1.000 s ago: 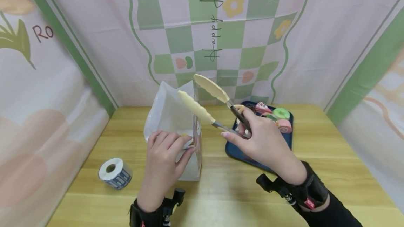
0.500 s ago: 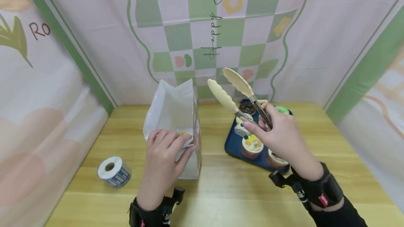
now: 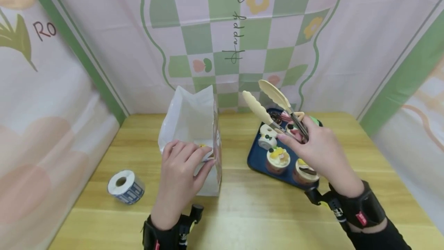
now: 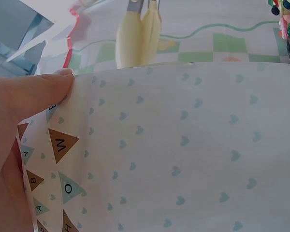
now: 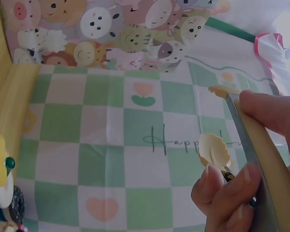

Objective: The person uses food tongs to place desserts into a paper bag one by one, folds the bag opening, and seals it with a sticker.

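Note:
My left hand [image 3: 182,173] pinches the near rim of an upright, open white paper bag [image 3: 190,117] between thumb and fingers. Something small and yellow shows inside it; the rest of its inside is hidden behind the hand. In the left wrist view the bag's side [image 4: 183,145] has small blue hearts. My right hand [image 3: 319,147] holds kitchen tongs [image 3: 256,107] with cream scalloped heads, spread apart with nothing between them, above the left part of a dark blue tray [image 3: 254,161]. Cupcakes [image 3: 277,159] and other toy-like pastries lie on the tray, some hidden by the hand.
A roll of labels [image 3: 126,188] stands on the wooden table [image 3: 249,219] left of the bag. Printed cloth [image 3: 256,34] hangs behind the table and at both sides. Animal faces cover the bag's right side [image 5: 101,24] in the right wrist view.
My right hand has moved right with the tongs, away from the bag's mouth to over the tray. More cupcakes have come into sight. The left hand stays at the bag's rim.

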### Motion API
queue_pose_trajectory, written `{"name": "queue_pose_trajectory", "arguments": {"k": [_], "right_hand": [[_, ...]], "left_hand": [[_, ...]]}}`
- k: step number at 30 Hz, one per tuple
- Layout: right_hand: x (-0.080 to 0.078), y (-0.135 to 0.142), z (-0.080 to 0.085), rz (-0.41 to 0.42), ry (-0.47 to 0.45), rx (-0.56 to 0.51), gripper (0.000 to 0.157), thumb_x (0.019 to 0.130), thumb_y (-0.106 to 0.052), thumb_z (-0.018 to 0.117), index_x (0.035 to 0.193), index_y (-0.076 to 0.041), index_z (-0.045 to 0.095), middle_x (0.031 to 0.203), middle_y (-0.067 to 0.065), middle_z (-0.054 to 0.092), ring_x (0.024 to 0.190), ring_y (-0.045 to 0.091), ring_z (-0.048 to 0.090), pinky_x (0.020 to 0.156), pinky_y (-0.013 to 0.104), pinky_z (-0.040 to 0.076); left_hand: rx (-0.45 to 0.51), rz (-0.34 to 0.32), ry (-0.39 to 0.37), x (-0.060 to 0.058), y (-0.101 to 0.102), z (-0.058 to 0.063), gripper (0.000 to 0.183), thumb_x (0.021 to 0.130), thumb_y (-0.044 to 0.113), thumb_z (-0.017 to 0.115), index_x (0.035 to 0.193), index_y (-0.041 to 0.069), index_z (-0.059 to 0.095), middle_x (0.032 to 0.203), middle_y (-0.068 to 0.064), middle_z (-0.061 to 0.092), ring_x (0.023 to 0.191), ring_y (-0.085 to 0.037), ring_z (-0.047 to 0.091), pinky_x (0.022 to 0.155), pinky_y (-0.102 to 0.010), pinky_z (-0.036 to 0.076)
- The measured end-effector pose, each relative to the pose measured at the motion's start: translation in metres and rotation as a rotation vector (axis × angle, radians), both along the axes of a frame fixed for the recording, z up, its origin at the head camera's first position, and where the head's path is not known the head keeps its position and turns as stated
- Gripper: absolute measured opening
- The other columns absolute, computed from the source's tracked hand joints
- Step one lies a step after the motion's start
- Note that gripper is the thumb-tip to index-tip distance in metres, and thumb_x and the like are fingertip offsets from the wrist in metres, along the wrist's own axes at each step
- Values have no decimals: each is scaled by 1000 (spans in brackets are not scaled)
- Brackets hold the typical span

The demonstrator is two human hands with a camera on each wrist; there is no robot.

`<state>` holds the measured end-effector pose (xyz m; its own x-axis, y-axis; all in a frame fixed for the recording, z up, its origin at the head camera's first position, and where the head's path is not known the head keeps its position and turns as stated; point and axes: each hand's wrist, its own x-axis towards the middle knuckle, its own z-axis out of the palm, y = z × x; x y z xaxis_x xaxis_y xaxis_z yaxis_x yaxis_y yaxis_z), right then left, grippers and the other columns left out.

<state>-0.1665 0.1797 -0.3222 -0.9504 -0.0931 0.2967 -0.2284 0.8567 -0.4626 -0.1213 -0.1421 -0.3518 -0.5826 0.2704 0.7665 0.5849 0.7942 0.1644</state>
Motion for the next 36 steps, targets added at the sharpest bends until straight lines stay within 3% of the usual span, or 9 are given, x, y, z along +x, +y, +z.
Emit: {"name": "queue_pose_trajectory", "arguments": {"k": [8,13,25,36], "right_hand": [[-3,13,-8,-18,-48,67,55,87,-63,60,96,-10,47,66,3,45,50,17,41,48,28,30],[-4,19,-12,-54,-91,100,65,85,-68,57,108,-8,47,61,2,42,47,17,40,46,28,28],[-10,33,-22,-53,-237,218,89,82,-78,51,128,-1,50,90,11,71,68,21,63,53,30,41],[-18,42,-32,-32,-286,277,103,81,-81,48,141,3,41,89,20,68,71,26,63,57,38,45]], "left_hand": [[2,-1,1,0,0,0,24,80,28,79,100,16,72,85,2,67,83,-19,57,99,-46,36],[2,-1,2,0,0,0,24,81,29,79,100,16,72,84,2,67,84,-19,57,99,-46,36],[6,1,-8,0,0,0,25,80,28,80,101,16,73,85,2,68,84,-19,57,100,-46,36],[-2,0,0,0,-1,0,25,80,28,79,101,17,72,85,3,67,84,-19,58,99,-45,36]]}}
